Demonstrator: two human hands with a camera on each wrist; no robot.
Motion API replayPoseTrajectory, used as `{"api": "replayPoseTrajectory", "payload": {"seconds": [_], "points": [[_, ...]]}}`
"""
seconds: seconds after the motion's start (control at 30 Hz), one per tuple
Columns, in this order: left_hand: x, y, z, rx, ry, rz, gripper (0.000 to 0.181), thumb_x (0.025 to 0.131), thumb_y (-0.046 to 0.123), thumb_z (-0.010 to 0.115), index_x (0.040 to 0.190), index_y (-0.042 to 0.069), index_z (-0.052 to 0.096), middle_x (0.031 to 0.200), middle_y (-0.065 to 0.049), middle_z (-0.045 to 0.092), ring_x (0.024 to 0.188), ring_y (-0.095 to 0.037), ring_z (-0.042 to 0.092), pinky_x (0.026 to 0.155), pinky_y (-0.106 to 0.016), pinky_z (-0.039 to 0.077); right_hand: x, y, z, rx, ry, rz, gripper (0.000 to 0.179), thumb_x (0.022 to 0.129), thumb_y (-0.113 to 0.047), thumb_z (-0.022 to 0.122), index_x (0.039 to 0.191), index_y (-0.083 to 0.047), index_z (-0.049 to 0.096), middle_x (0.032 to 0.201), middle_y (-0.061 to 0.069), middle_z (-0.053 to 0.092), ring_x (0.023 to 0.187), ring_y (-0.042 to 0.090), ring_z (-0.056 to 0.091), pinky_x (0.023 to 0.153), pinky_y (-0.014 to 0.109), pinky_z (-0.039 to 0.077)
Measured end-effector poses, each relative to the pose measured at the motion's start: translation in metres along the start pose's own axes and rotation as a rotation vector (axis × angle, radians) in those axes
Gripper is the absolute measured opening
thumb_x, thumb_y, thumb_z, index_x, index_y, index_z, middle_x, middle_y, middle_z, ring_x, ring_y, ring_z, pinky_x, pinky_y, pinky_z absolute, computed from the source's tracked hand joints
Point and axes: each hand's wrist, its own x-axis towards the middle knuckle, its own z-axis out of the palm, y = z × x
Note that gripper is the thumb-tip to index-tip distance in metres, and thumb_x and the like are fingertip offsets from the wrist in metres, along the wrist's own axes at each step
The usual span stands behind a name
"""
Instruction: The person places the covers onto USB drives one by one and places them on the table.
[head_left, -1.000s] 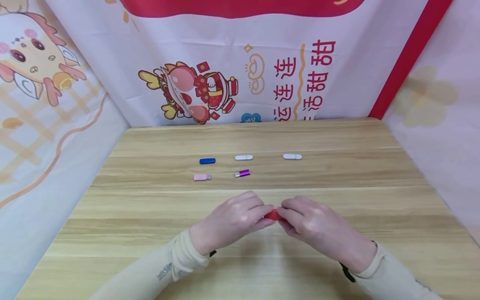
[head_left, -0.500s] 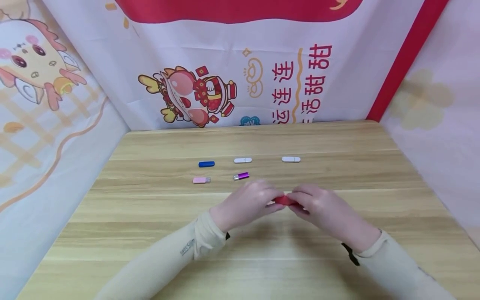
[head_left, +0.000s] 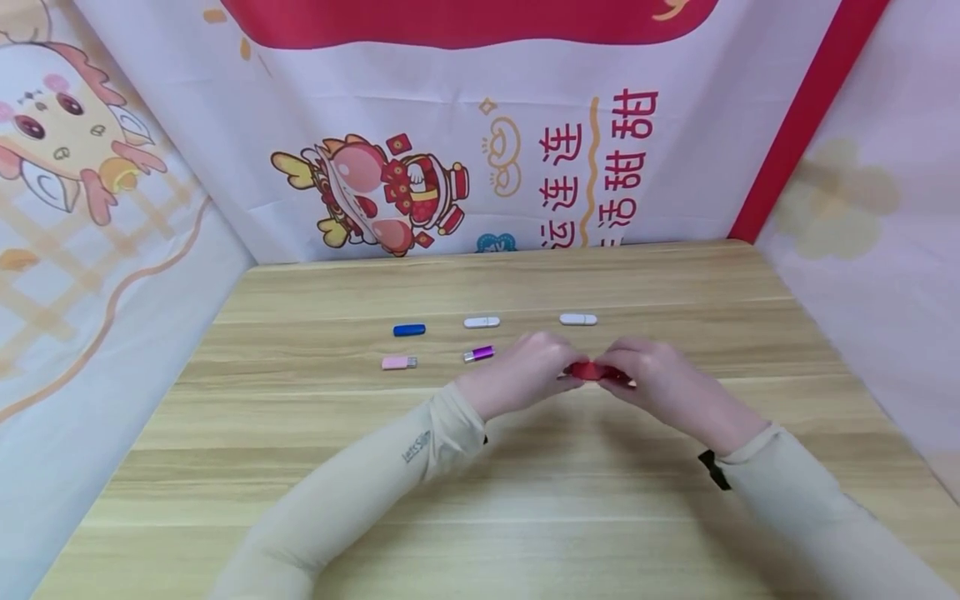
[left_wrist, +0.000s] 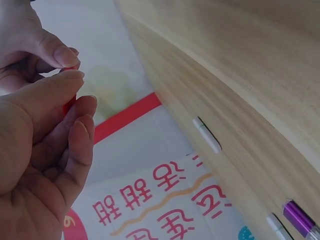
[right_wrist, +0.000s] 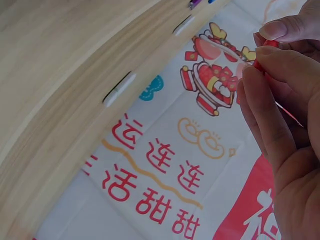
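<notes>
A small red stick (head_left: pixel 587 372), mostly covered by fingers, is held above the table between both hands. Its exact kind cannot be made out. My left hand (head_left: pixel 522 377) pinches its left end between thumb and fingers, and my right hand (head_left: pixel 675 392) pinches the right end. In the left wrist view the thumbs almost meet over the red stick (left_wrist: pixel 70 100); the right wrist view shows only slivers of it. Beyond the hands lies a white capped stick (head_left: pixel 578 320), and left of them a purple USB stick (head_left: pixel 478 354) with a metal plug.
Farther left on the wooden table (head_left: pixel 315 492) lie a pink USB stick (head_left: pixel 399 363) with its plug showing, a blue stick (head_left: pixel 409 330) and another white stick (head_left: pixel 482 322). Printed cloth (head_left: pixel 420 75) hangs behind the table's far edge and at both sides.
Both hands have moved away from the body and to the right, carrying the red stick between them. The sticks on the table lie where they were; the head view has shifted slightly.
</notes>
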Motion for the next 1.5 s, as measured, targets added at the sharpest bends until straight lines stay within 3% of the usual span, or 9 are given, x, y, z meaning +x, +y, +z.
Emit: {"api": "replayPoseTrajectory", "payload": {"seconds": [0.17, 0.3, 0.6, 0.9, 1.2, 1.5], "points": [[0.021, -0.006, 0.005, 0.044, -0.055, -0.041, 0.009, 0.094, 0.017, 0.07, 0.094, 0.01, 0.076, 0.081, 0.004, 0.068, 0.069, -0.006, 0.057, 0.066, -0.015, 0.047, 0.001, 0.017, -0.001, 0.03, -0.06, 0.072, 0.026, 0.069, 0.003, 0.088, 0.092, -0.002, 0.076, 0.085, 0.006, 0.071, 0.073, 0.016, 0.067, 0.064, 0.031, 0.059], [0.035, -0.013, 0.012, 0.022, -0.092, -0.077, 0.007, 0.093, 0.016, 0.07, 0.093, 0.01, 0.076, 0.077, 0.005, 0.065, 0.067, -0.007, 0.054, 0.065, -0.015, 0.045, 0.003, 0.031, 0.0, 0.034, -0.096, 0.124, 0.021, 0.072, 0.003, 0.086, 0.09, -0.002, 0.076, 0.083, 0.005, 0.071, 0.073, 0.016, 0.067, 0.065, 0.033, 0.058], [0.058, -0.032, 0.03, 0.015, -0.1, -0.116, 0.007, 0.09, 0.015, 0.074, 0.093, 0.01, 0.076, 0.078, 0.005, 0.063, 0.069, -0.006, 0.055, 0.066, -0.014, 0.045, 0.006, 0.056, 0.006, 0.057, -0.2, 0.244, 0.022, 0.073, 0.001, 0.086, 0.093, -0.005, 0.078, 0.082, 0.003, 0.07, 0.073, 0.014, 0.064, 0.068, 0.034, 0.058], [0.073, -0.047, 0.044, -0.079, -0.13, -0.181, 0.008, 0.09, 0.016, 0.075, 0.095, 0.01, 0.077, 0.081, 0.001, 0.069, 0.068, -0.007, 0.057, 0.065, -0.015, 0.046, 0.011, 0.083, 0.019, 0.064, -0.246, 0.268, 0.018, 0.077, -0.002, 0.084, 0.094, -0.006, 0.078, 0.084, 0.004, 0.072, 0.075, 0.017, 0.065, 0.068, 0.034, 0.056], [0.084, -0.059, 0.052, -0.022, -0.165, -0.179, 0.007, 0.089, 0.017, 0.076, 0.093, 0.012, 0.077, 0.079, 0.006, 0.068, 0.071, -0.006, 0.059, 0.069, -0.016, 0.047, 0.017, 0.097, 0.027, 0.115, -0.324, 0.318, 0.01, 0.083, -0.005, 0.08, 0.092, -0.008, 0.079, 0.082, -0.001, 0.072, 0.071, 0.011, 0.061, 0.067, 0.033, 0.055], [0.085, -0.069, 0.059, -0.043, -0.218, -0.216, 0.011, 0.087, 0.022, 0.078, 0.094, 0.013, 0.078, 0.08, 0.008, 0.066, 0.072, -0.006, 0.059, 0.07, -0.017, 0.046, 0.02, 0.107, 0.037, 0.142, -0.367, 0.273, 0.008, 0.081, -0.006, 0.081, 0.088, -0.008, 0.078, 0.081, 0.0, 0.072, 0.073, 0.012, 0.063, 0.068, 0.034, 0.054]]}}
